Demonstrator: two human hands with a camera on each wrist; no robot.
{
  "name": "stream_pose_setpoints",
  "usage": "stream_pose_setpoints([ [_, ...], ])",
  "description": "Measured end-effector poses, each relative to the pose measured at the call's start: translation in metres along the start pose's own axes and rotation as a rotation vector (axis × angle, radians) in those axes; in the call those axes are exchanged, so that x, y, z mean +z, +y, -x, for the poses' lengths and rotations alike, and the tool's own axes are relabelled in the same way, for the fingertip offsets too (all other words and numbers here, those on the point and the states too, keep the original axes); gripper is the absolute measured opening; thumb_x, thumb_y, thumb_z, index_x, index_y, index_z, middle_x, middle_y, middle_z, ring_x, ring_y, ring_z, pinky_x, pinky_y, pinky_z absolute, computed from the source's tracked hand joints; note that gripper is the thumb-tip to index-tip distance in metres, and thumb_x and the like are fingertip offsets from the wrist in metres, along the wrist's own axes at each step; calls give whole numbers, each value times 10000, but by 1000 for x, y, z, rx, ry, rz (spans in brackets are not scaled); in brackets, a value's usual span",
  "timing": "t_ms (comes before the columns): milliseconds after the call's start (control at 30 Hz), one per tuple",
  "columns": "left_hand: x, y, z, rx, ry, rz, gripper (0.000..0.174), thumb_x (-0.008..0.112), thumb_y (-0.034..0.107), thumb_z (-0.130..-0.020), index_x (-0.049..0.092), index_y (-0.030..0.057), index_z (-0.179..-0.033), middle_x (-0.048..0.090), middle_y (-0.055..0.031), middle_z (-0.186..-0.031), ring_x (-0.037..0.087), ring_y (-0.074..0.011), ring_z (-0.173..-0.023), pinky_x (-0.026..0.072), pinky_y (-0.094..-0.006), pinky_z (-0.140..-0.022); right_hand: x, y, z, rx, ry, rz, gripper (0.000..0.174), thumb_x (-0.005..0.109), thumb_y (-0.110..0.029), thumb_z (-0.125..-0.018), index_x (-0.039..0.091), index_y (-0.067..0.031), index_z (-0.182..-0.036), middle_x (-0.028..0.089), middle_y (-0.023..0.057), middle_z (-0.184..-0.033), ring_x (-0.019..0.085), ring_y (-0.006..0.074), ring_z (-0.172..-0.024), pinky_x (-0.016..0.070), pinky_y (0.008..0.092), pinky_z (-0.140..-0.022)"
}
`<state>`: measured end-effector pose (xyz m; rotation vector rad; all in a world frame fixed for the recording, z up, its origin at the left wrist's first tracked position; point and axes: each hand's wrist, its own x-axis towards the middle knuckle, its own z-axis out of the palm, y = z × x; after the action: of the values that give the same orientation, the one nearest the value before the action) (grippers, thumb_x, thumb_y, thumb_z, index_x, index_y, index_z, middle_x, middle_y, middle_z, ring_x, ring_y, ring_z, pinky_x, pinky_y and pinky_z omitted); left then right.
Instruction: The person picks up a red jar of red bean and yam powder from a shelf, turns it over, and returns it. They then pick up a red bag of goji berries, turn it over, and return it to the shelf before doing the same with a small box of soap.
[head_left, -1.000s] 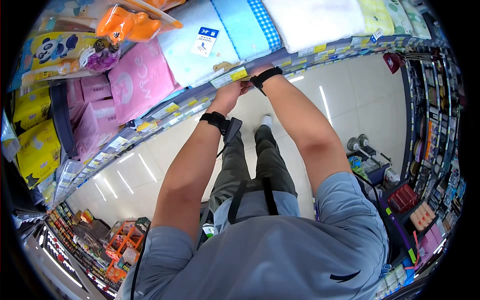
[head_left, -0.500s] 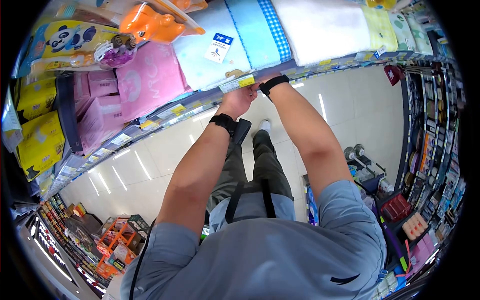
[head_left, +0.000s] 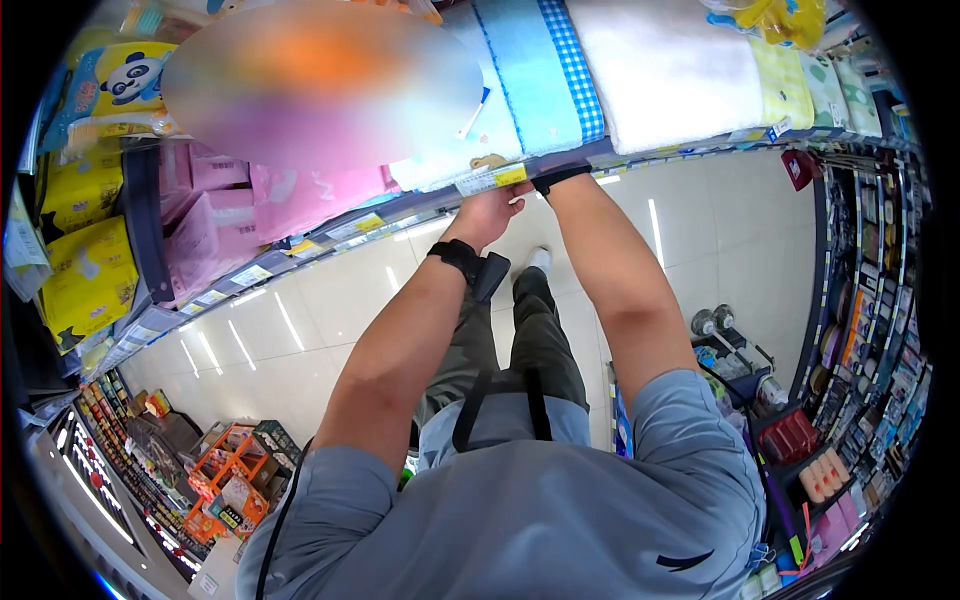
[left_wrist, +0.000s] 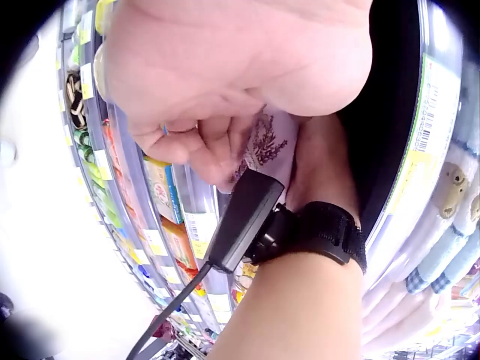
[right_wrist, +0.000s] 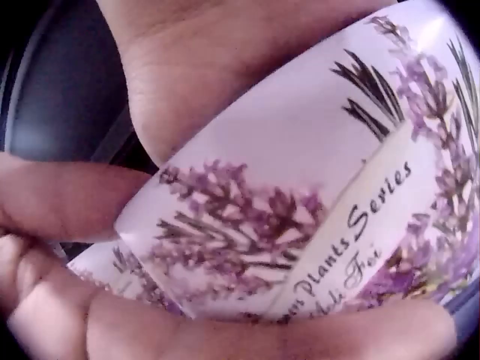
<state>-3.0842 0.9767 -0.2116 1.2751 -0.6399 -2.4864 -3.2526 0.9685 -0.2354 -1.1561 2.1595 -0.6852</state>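
Observation:
A white pack [right_wrist: 247,135] printed with purple lavender sprigs and the words "Plants Series" fills the right wrist view. My right hand [left_wrist: 322,161] holds it, fingers along its side; in the head view the shelf edge hides most of this hand. Seen from the left wrist, my left hand [left_wrist: 240,60] has its palm towards the camera and its fingers curled against the same pack [left_wrist: 274,142]. In the head view the left hand [head_left: 485,217] sits just below a price label [head_left: 490,179], its fingertips partly covered by the shelf edge.
Above the hands, folded light blue [head_left: 530,90] and white towels [head_left: 665,75] lie on the shelf. Yellow packs [head_left: 90,280] and pink packs [head_left: 215,235] stand at the left. A blurred oval covers some goods. Stocked racks [head_left: 870,250] line the right side.
The head view has turned, so the shelf goods sit farther right. Both hands remain together at the shelf edge, the left one slightly farther right, its thumb now showing more plainly.

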Motion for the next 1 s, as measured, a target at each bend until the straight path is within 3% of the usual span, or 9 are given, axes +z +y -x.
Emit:
stream_pose_setpoints([
  [400, 1, 0, 1, -28, -15, 10, 247, 484, 371, -1083, 632, 176, -1113, 664, -13, -1069, 606, -179, -954, 469, -350, -822, 4, -7, -9, -21, -25, -2, 445, 567, -461, -979, 772, -105, -1151, 766, 163, -1171, 752, 340, -1025, 594, 446, -862],
  [600, -16, -5, -9, -8, -126, 150, 260, 509, 371, -1045, 623, 151, -1124, 655, -57, -1063, 561, -215, -901, 444, -370, -789, 4, -8, 1, -35, -19, -35, 441, 568, -458, -979, 773, -106, -1147, 767, 162, -1168, 753, 339, -1021, 595, 445, -859],
  [833, -38, -6, -21, -80, -131, 157, 370, 501, 372, -1050, 595, 93, -1274, 650, -86, -1261, 590, -244, -1109, 457, -395, -952, 9, -19, 10, -72, -41, -89, 436, 569, -455, -979, 775, -107, -1142, 768, 161, -1164, 755, 338, -1016, 596, 444, -855],
  [933, -34, -5, -19, -64, -108, 66, 507, 468, 421, -1064, 515, 98, -1453, 578, -103, -1486, 535, -269, -1356, 404, -472, -1114, 10, -25, 14, -87, -53, -121, 435, 569, -454, -978, 775, -107, -1140, 768, 161, -1163, 755, 337, -1014, 596, 444, -854],
  [1000, -36, -4, -18, -99, -79, 105, 494, 452, 416, -1070, 517, 100, -1445, 579, -102, -1480, 541, -272, -1341, 406, -477, -1110, 10, -27, 18, -95, -50, -144, 433, 569, -453, -978, 776, -107, -1139, 768, 161, -1162, 756, 337, -1013, 596, 443, -853],
])
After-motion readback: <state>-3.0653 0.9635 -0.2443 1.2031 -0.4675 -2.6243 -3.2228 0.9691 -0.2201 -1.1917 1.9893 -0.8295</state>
